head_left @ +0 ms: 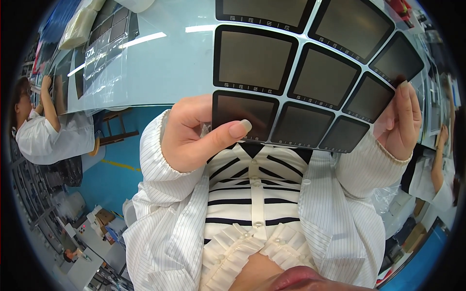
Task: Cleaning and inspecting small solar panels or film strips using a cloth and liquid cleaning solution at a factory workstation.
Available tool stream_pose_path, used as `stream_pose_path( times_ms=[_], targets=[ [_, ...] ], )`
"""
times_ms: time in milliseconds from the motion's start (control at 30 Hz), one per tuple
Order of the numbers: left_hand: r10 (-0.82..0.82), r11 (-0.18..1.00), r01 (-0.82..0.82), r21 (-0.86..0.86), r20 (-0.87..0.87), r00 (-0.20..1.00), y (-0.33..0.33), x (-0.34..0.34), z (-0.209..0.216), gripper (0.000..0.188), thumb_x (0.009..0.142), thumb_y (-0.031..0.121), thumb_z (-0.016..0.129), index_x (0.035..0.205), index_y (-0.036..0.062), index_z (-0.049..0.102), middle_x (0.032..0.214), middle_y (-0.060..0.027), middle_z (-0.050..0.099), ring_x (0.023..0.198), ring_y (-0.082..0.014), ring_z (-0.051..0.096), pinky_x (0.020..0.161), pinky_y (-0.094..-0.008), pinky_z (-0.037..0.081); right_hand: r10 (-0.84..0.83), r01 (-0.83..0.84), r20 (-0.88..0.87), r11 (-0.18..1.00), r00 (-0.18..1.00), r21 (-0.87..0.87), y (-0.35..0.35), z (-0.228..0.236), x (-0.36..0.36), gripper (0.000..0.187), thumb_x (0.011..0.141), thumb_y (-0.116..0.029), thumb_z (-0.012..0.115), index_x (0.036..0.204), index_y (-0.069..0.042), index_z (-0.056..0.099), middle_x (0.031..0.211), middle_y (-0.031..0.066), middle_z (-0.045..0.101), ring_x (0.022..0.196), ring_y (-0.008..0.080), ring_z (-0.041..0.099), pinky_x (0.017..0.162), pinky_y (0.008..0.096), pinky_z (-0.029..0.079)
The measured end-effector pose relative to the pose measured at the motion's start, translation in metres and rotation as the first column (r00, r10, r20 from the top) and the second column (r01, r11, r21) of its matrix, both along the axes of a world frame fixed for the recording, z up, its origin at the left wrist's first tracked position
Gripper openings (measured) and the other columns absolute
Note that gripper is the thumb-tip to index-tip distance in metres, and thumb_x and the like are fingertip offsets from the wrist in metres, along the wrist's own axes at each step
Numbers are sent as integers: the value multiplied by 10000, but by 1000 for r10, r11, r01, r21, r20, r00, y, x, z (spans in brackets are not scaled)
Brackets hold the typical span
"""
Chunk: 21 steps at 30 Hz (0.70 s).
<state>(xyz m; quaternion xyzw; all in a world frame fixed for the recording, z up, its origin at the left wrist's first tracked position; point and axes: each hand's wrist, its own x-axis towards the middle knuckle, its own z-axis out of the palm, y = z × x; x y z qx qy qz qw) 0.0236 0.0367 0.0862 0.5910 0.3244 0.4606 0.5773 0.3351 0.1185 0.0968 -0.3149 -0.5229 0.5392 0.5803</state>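
Note:
Held up in front of my chest is a sheet of dark rectangular panels (324, 76), set in rows with pale gaps between them. Each panel has a black border and a strip of small symbols along one edge. My left hand (191, 138) is closed on the near left corner, its thumb lying on the top face and its fingers hidden beneath. At the right edge, my right hand (402, 116) grips the sheet, with fingertips showing at the rim. The far end of the sheet runs out of view.
A pale glass-like tabletop (162, 72) lies beyond the sheet. On its left are clear plastic film (109, 63) and a yellowish wrapped stack (80, 24). One person (48, 131) works at the left, another (434, 169) at the right. A wooden stool (116, 128) stands on the blue floor.

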Motion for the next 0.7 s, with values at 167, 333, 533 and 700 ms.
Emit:
stream_pose_path(
  times_ms=[167, 333, 533, 700],
  targets=[
    [76, 997, -77, 6, 25, 997, -3, 0, -1, 174, 891, 78, 550, 981, -45, 634, 859, -101, 667, 724, -123, 595, 664, -244, 467, 50, -51, 15, 998, 999, 45, 0, 4, -9, 267, 935, -108, 494, 1167, -12, 583, 872, 79, 675, 452, 45, 472, 436, 124, 365],
    [138, 990, -138, 11, -6, 990, -3, -5, -3, 179, 893, 98, 551, 970, -37, 639, 794, -77, 664, 647, -79, 563, 593, -204, 436, 56, -58, 37, 995, 998, 79, 6, 3, -12, 293, 971, -139, 427, 1202, -7, 549, 790, 61, 662, 458, 44, 484, 454, 116, 413],
    [133, 991, -132, -30, 49, 990, -5, -5, -8, 184, 885, 112, 567, 958, -40, 641, 787, -71, 660, 640, -77, 553, 588, -202, 430, 33, -38, 62, 995, 998, 90, 4, 4, -13, 297, 971, -138, 426, 1213, -9, 540, 735, 55, 656, 446, 41, 485, 451, 114, 416],
    [56, 998, -56, 3, 47, 997, -1, -5, -8, 179, 874, 97, 575, 969, -42, 639, 795, -80, 654, 656, -95, 558, 608, -221, 438, 80, -84, 48, 993, 996, 88, 1, 2, -11, 297, 971, -131, 425, 1211, 0, 538, 752, 59, 657, 445, 36, 479, 442, 114, 404]
  ],
)
